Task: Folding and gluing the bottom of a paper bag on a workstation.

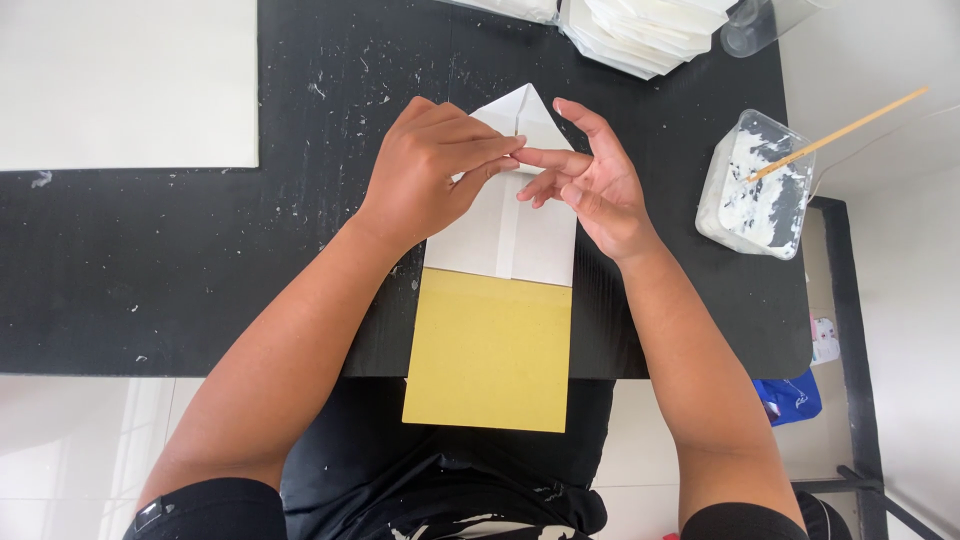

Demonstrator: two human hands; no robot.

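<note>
We saw yellow rectangular card (488,350) nearest, overhanging black table (150,260) edge. Beyond it lay folded white paper piece with pointed top (505,235), centre seam. Our left hand (425,170) pressed flat on it, fingers together; our right hand (590,175) fingers spread, forefinger touching fold. Farther right: clear plastic tub of white paste (755,190).

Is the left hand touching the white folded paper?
Touching. The head view shows the left hand lying flat on the white folded paper, fingers pressed on its pointed top with no gap visible.
</note>
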